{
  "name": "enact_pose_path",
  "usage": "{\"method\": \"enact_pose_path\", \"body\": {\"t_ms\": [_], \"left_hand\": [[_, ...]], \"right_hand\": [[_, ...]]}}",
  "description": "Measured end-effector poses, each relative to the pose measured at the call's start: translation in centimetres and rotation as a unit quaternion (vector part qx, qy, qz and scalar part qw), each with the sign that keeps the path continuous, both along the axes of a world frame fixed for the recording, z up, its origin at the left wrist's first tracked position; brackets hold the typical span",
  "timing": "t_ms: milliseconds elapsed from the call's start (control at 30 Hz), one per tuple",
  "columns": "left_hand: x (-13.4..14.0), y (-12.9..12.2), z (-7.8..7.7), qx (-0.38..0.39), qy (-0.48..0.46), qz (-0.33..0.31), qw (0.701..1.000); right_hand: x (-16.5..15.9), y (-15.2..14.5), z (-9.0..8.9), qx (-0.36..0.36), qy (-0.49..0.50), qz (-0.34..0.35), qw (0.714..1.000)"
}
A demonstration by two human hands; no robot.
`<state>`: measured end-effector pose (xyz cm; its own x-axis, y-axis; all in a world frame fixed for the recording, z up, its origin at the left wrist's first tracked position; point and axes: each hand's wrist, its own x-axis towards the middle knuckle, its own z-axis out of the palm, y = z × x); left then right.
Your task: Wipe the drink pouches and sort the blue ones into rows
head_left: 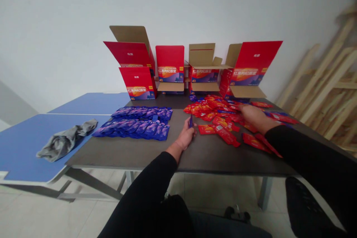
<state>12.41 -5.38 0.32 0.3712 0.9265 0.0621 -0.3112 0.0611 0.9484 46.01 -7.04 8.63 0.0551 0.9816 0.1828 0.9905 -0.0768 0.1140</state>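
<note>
My left hand (186, 134) rests near the middle of the dark tabletop, its fingers closed round a blue-purple sachet (191, 121) that stands edge-on. On the right, my right hand (255, 117) reaches over a loose pile of red sachets (214, 106). The pile and the hand's angle hide its fingertips, so a grip cannot be made out. Some blue sachets (193, 97) are mixed into the pile. Left of my left hand, blue-purple sachets (145, 129) lie overlapped in two neat rows.
Open red cartons stand along the back: a left carton (138, 85), two middle cartons (170, 65) (203, 70) and a right carton (248, 68), flaps spread. A grey cloth (65, 141) lies on the blue table (25, 134) at left. Wooden slats (334, 93) lean at right.
</note>
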Motion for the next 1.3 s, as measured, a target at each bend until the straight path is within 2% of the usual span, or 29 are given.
{"method": "enact_pose_path", "body": {"t_ms": [67,167,267,367,433,500,600,733,833,967,1033,1100,1200,1233,1300], "left_hand": [[0.1,-0.2,0.3,-0.04,-0.018,-0.006,0.999],[0.2,-0.5,0.9,-0.096,-0.06,-0.019,0.993],[0.2,-0.7,1.2,-0.126,-0.108,-0.02,0.986],[0.2,-0.7,1.4,-0.14,-0.121,-0.013,0.983],[0.2,-0.7,1.5,-0.157,-0.124,-0.008,0.98],[0.1,-0.7,1.5,-0.175,-0.132,-0.014,0.975],[0.2,-0.7,1.5,-0.18,-0.157,-0.05,0.97],[0.2,-0.4,1.4,-0.175,-0.18,-0.073,0.965],[0.1,0.0,1.4,-0.192,-0.178,-0.053,0.964],[-0.1,0.3,1.4,-0.198,-0.157,-0.011,0.967],[-0.2,0.3,1.4,-0.193,-0.152,0.012,0.969],[-0.2,0.1,1.5,-0.189,-0.153,0.022,0.97],[-0.1,-0.2,1.5,-0.182,-0.154,0.036,0.971],[0.0,-0.2,1.4,-0.176,-0.153,0.039,0.972],[0.1,-0.3,1.3,-0.159,-0.15,0.039,0.975]], "right_hand": [[-0.7,-0.2,1.6,0.02,-0.007,-0.027,0.999],[-2.7,-0.8,3.7,0.081,0.01,-0.012,0.997],[-6.0,-1.7,4.0,0.186,0.107,0.007,0.977],[-10.5,-2.2,2.0,0.275,0.287,0.015,0.917],[-13.5,-2.2,-0.4,0.307,0.383,0.029,0.871],[-16.1,-2.2,-3.1,0.332,0.43,0.052,0.838],[-19.0,-2.2,-6.3,0.351,0.435,0.135,0.819],[-20.7,-2.3,-8.1,0.326,0.418,0.242,0.813],[-21.1,-2.5,-8.4,0.302,0.405,0.283,0.815],[-20.7,-2.7,-8.4,0.246,0.354,0.393,0.812],[-19.7,-2.4,-7.9,0.229,0.327,0.404,0.823],[-17.9,-1.5,-6.9,0.224,0.298,0.328,0.868],[-13.6,0.4,-5.2,0.16,0.211,0.14,0.954],[-11.9,1.0,-4.7,0.118,0.169,0.095,0.974],[-8.8,2.1,-4.1,0.046,0.094,0.02,0.994]]}}
